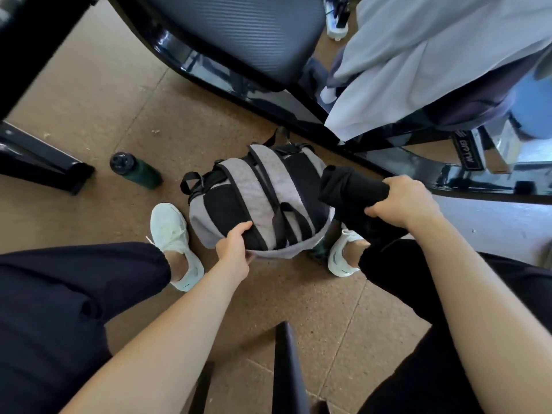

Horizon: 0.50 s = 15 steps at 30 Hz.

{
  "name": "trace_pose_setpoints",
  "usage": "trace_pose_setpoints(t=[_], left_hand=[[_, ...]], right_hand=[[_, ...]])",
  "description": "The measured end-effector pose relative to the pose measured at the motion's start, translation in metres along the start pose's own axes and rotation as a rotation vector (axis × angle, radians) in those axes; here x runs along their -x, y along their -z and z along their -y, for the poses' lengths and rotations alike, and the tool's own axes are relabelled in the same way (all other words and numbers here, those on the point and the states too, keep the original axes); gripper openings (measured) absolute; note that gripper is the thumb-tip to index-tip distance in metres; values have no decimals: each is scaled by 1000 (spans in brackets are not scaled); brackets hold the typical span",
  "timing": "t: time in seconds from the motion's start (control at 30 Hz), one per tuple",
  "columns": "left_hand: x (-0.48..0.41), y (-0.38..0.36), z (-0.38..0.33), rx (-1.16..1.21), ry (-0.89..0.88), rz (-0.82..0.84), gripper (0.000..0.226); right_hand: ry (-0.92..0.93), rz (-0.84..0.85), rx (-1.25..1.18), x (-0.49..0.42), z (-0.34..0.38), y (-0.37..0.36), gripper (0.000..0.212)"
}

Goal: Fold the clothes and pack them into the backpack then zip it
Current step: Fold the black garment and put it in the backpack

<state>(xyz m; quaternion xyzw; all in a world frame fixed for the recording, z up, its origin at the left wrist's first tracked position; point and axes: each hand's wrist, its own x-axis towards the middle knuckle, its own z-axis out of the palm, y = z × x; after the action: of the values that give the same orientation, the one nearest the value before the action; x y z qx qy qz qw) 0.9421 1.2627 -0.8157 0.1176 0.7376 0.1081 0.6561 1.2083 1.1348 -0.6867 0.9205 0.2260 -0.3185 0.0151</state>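
Note:
A grey and black backpack (263, 192) lies on the floor between my feet, straps facing up. My left hand (234, 248) grips its near edge, thumb on top of the black panel. My right hand (403, 204) holds a folded black garment (349, 186) just to the right of the backpack, above its right side. A pale grey garment (433, 55) hangs over the table edge at the upper right, with a darker purple-grey one (478, 97) under it.
A black chair seat (239, 28) stands beyond the backpack. A dark green bottle (136, 170) lies on the brown floor at the left. A glossy black table edge (448, 174) runs along the right. My white shoes (173, 234) flank the backpack.

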Motion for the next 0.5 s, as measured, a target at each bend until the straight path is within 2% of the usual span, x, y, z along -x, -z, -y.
trace_pose_setpoints(t=[0.13,0.23,0.37,0.5], left_hand=[[35,-22,-60,222,-7,144,37],[55,-28,-108,368,14,220,13],[58,-29,-157,403,21,239,20],[67,-34,-196,460,-1,280,27]], right_hand=[[-11,-78,-39,6,0,14,42],[-3,-66,-49,10,3,17,46],[52,-75,11,13,4,23,41],[233,-55,83,19,16,25,33]])
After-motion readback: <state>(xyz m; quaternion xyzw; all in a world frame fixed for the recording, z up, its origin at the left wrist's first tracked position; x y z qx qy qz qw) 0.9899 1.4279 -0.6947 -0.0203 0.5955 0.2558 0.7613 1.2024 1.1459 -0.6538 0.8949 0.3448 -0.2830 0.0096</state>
